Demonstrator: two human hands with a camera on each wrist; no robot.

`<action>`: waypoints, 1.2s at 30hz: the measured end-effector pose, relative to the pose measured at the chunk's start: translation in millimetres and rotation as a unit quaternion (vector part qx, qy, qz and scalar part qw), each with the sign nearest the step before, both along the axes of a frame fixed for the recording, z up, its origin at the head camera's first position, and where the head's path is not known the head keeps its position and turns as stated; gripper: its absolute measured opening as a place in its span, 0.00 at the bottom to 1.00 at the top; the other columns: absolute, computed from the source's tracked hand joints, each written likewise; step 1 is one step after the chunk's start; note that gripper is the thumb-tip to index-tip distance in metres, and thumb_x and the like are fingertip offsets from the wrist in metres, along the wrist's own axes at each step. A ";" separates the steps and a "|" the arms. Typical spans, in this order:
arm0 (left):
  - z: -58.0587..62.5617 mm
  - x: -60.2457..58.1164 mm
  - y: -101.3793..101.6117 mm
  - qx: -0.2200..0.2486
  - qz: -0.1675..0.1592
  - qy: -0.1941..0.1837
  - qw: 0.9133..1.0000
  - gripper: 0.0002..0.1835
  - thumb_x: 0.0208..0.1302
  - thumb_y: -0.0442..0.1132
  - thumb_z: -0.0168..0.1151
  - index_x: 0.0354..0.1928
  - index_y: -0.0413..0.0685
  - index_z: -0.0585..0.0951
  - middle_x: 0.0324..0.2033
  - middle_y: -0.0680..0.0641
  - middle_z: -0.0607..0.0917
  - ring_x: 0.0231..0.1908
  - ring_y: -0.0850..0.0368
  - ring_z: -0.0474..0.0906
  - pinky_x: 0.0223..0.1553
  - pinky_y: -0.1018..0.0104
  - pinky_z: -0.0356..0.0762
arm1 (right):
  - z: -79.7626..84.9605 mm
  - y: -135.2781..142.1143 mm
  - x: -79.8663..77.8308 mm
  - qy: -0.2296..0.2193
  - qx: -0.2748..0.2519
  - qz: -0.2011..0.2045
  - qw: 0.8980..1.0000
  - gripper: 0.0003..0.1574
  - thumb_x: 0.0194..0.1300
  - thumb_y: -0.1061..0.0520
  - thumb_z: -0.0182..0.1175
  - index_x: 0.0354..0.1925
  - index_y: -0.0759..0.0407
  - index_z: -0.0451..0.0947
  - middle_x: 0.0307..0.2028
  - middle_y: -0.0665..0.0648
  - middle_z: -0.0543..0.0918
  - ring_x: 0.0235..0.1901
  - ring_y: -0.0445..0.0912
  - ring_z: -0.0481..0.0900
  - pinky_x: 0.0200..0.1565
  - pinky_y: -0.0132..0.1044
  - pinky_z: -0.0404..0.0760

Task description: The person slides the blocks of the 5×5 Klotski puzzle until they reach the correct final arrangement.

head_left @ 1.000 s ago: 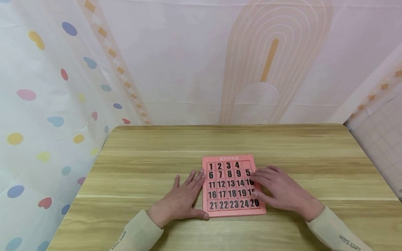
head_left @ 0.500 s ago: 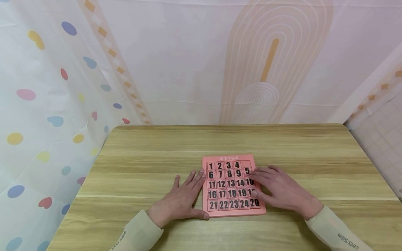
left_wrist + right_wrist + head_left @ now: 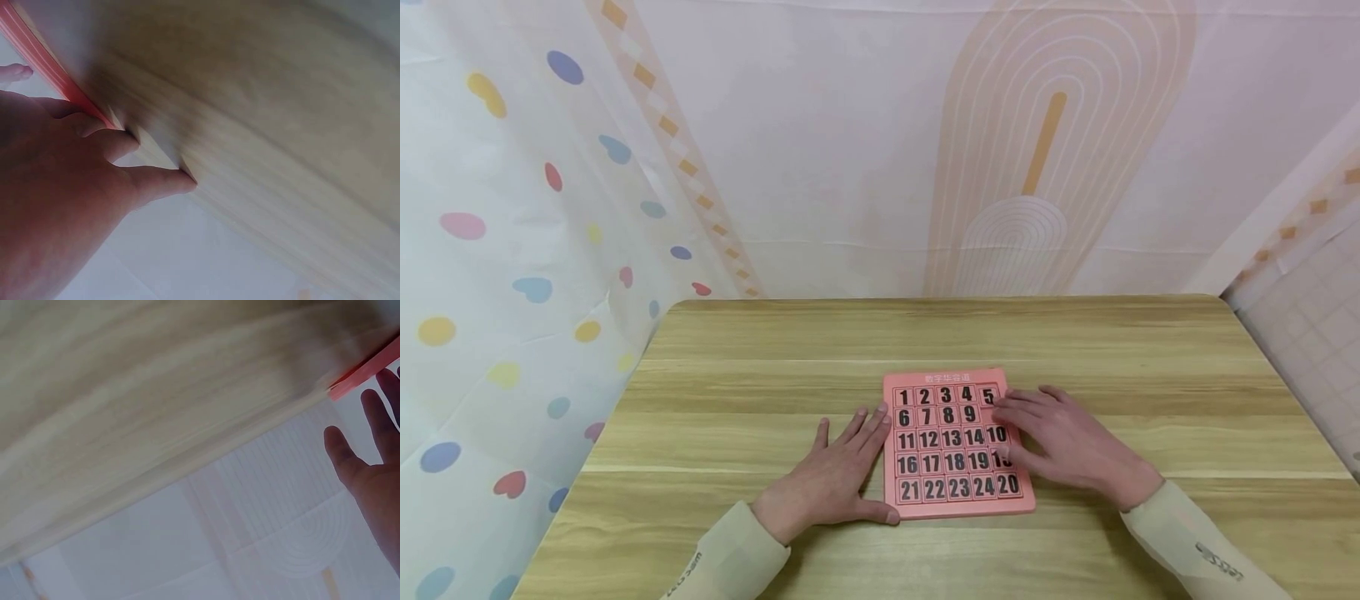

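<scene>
A pink number slide puzzle lies flat on the table, its tiles in rows from 1 at the top left. Tile 5 sits in the top right corner, and an open slot shows just below it, right of tile 9. My left hand rests on the table with fingers spread, fingertips and thumb at the frame's left edge. Over the right edge reaches my right hand, its fingertips by the open slot and its thumb partly covering tile 15. Both wrist views catch only the puzzle's pink side beside the fingers.
The wooden table extends around the puzzle on all sides. Behind it hangs a pale patterned curtain, and a dotted one covers the left side.
Tile 5 has slid up into the top right corner, so the open slot is now below it. My right hand has shifted slightly up and left; the left hand stays still.
</scene>
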State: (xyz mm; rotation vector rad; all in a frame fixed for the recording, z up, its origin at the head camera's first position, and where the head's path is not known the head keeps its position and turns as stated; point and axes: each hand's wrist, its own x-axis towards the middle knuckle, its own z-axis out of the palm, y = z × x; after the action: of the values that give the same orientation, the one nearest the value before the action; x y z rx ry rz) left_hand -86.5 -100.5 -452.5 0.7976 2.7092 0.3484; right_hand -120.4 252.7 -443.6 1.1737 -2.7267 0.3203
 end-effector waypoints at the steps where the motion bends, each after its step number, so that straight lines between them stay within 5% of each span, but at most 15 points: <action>1: 0.0 0.0 0.1 0.000 0.000 0.000 1.000 0.68 0.53 0.78 0.65 0.83 0.42 0.51 0.82 0.44 0.49 0.80 0.40 0.46 0.71 0.24 0.45 | -0.1 0.1 -0.5 -0.002 0.001 -0.001 1.000 0.32 0.73 0.35 0.60 0.61 0.56 0.84 0.61 0.56 0.84 0.62 0.56 0.80 0.64 0.65 0.71; 19: -1.3 -0.9 0.6 -0.002 -0.001 -0.001 1.000 0.68 0.52 0.79 0.65 0.83 0.42 0.51 0.82 0.44 0.48 0.80 0.39 0.46 0.71 0.24 0.45 | 0.4 0.6 -0.5 -0.027 0.011 -0.023 0.999 0.35 0.74 0.33 0.58 0.64 0.55 0.82 0.63 0.55 0.82 0.66 0.56 0.76 0.67 0.65 0.69; 36: -1.3 -1.6 -0.6 -0.001 0.003 -0.002 1.000 0.68 0.52 0.79 0.65 0.83 0.43 0.52 0.82 0.44 0.48 0.80 0.39 0.46 0.71 0.24 0.45 | 3.1 15.4 28.6 0.003 -0.004 0.029 1.000 0.28 0.69 0.42 0.65 0.60 0.55 0.84 0.60 0.55 0.85 0.63 0.54 0.79 0.65 0.61 0.72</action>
State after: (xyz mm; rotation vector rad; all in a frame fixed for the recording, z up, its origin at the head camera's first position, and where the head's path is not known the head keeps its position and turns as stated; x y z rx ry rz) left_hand -88.0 -101.1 -453.8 0.7890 2.7079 0.3482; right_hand -91.8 268.0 -440.5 1.2504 -2.6886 0.3345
